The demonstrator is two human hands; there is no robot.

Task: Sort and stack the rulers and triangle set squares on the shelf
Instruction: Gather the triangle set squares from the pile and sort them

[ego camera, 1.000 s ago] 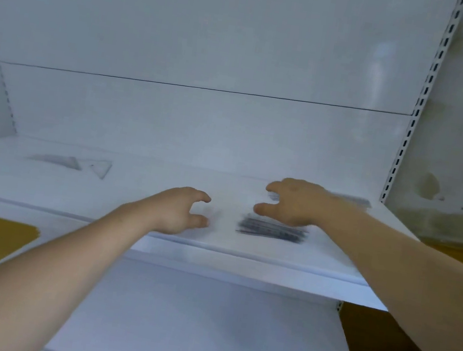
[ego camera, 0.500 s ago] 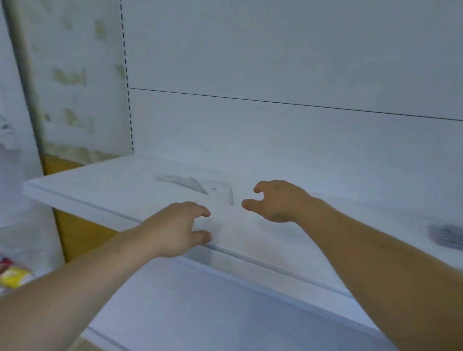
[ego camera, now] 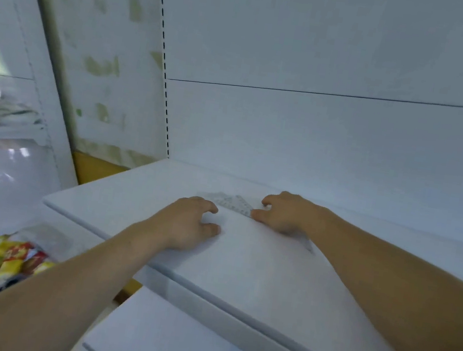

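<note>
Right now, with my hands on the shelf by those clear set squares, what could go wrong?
The set squares are clear and flat on the white shelf, so your right hand, at their edge, may slide them backward instead of lifting, or pick up only one. Your left hand holds nothing, so it isn't steadying them.

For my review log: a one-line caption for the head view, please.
Right hand at the edge of the clear set squares on the white shelf; left hand beside them, holding nothing.
</note>
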